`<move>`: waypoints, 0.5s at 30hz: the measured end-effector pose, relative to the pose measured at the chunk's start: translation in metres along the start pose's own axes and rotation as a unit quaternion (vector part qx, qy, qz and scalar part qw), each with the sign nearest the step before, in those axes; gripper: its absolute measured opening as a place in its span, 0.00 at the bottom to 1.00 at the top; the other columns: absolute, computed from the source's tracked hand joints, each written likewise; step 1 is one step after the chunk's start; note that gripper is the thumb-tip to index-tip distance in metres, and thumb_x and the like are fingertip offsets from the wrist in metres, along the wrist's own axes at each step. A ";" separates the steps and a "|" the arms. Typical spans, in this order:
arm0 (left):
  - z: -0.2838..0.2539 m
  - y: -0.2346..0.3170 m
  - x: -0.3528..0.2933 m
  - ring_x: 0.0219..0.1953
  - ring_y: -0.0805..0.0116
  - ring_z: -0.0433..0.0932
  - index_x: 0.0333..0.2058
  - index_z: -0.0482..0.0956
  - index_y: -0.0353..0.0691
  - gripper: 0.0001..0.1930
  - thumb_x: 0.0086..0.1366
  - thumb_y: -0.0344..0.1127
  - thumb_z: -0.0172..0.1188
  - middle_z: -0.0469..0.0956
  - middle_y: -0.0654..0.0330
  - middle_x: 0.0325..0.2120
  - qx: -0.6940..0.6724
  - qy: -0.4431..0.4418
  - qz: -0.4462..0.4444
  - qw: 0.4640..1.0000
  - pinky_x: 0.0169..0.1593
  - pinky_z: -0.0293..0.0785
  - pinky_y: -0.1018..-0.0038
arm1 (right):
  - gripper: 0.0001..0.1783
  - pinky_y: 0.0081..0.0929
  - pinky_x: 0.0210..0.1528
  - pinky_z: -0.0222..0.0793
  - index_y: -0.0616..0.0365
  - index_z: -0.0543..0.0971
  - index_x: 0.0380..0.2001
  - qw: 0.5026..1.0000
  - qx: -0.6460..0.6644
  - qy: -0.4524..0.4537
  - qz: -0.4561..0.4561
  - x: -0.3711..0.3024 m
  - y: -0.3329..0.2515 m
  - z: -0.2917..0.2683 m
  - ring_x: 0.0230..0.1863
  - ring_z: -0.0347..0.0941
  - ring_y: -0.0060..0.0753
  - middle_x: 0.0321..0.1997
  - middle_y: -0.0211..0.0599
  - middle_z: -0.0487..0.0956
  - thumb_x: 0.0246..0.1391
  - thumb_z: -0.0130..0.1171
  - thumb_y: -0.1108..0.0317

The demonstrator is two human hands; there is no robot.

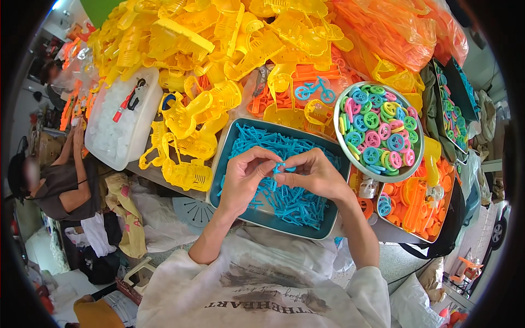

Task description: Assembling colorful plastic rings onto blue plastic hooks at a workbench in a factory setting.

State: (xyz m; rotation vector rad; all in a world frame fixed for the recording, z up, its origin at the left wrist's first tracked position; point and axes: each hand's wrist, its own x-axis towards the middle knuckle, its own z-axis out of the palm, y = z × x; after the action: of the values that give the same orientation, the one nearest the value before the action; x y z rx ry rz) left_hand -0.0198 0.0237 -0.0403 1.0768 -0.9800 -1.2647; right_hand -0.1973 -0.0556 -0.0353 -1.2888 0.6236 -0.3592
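Observation:
My left hand and my right hand meet over a metal tray heaped with thin blue plastic parts. Between the fingertips of both hands is a small blue plastic part, mostly covered by the fingers, so its full shape is hidden. Each hand pinches it with thumb and forefinger. Just right of my right hand stands a round metal bowl full of small toy wheels in pink, green, blue and yellow.
Yellow plastic toy parts pile up at the back. A blue toy bicycle lies before them. At left sits a white tub with pliers on top; at right, a tray of orange parts. Another person works far left.

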 end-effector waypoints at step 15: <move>0.006 0.023 -0.001 0.45 0.70 0.75 0.43 0.77 0.34 0.18 0.53 0.24 0.68 0.72 0.59 0.43 0.165 -0.045 0.051 0.984 0.42 0.80 0.74 | 0.11 0.16 0.32 0.71 0.64 0.83 0.39 0.996 0.090 0.016 -0.010 -0.002 0.000 -0.003 0.28 0.74 0.16 0.30 0.32 0.83 0.51 0.67 0.72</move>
State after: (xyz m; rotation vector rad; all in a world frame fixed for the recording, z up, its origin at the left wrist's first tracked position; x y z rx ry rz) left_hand -0.0203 0.0241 -0.0170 1.2119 -1.3315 -1.0978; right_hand -0.2007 -0.0573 -0.0350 -1.1192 0.5919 -0.4421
